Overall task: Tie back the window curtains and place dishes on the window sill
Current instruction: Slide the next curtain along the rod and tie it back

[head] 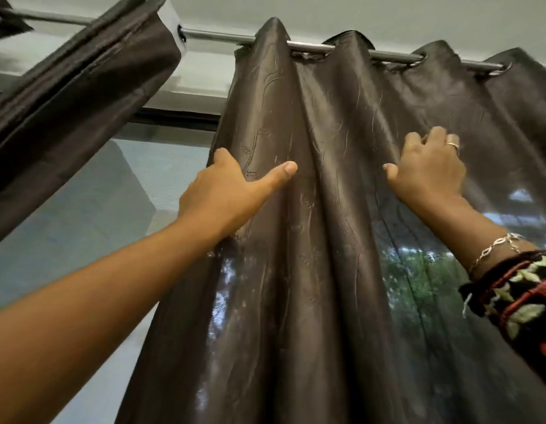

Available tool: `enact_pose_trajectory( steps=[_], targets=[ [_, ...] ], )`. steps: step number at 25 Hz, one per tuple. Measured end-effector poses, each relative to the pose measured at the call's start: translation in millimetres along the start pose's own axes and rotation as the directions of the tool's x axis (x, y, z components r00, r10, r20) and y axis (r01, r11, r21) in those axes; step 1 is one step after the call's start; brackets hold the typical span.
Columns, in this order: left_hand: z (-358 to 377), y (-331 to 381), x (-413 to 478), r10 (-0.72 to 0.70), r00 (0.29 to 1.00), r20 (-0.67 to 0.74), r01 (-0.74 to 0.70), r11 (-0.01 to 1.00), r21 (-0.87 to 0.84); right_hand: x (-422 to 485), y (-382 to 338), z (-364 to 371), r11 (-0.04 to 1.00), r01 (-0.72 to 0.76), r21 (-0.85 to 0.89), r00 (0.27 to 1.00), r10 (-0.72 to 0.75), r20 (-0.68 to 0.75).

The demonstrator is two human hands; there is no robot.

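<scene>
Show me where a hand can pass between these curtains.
Open gap: bare window, bordered by the bunched left curtain and the right curtain's left edge. Crowded: the right curtain's folds, where the left hand and right hand grip fabric below the rod.

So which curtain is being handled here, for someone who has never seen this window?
Follow the metal rod under the ceiling to its right stretch. The brown curtain hanging there in spread folds has the left hand and right hand on it; the other curtain, upper left, is bunched tight.
</scene>
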State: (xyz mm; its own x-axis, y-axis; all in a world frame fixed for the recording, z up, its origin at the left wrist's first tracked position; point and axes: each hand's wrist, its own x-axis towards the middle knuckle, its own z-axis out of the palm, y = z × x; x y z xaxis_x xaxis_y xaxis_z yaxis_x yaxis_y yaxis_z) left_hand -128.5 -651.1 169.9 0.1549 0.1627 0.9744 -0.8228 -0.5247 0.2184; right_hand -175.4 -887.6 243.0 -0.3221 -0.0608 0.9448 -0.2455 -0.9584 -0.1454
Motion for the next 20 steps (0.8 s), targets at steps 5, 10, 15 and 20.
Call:
enact_pose_trajectory(
  steps=[5, 10, 15, 20],
  targets=[
    [13.9, -6.2, 0.2, -0.075, 0.997, 0.022, 0.073, 0.995, 0.066, 4.4, 19.2, 2.2, 0.986, -0.085, -0.145, 0.933, 0.129, 0.335],
    [26.0, -19.7, 2.2, -0.106, 0.994, 0.011, 0.104, 0.986, 0.132, -3.1, -10.9, 8.8, 0.998, 0.026, 0.061, 0.912, -0.049, 0.408],
    [34.0, -22.5, 3.8, -0.075, 0.997, -0.019, 0.076, 0.995, 0.058, -5.5, -59.5, 5.6, 0.973, 0.088, 0.215, 0.913, -0.165, 0.374],
    [46.0, -13.7, -2.1, -0.054, 0.998, -0.03, 0.054, 0.999, -0.008, -4.5, -96.7, 3.0, 0.907, 0.09, 0.411, 0.897, -0.253, 0.362]
  ],
)
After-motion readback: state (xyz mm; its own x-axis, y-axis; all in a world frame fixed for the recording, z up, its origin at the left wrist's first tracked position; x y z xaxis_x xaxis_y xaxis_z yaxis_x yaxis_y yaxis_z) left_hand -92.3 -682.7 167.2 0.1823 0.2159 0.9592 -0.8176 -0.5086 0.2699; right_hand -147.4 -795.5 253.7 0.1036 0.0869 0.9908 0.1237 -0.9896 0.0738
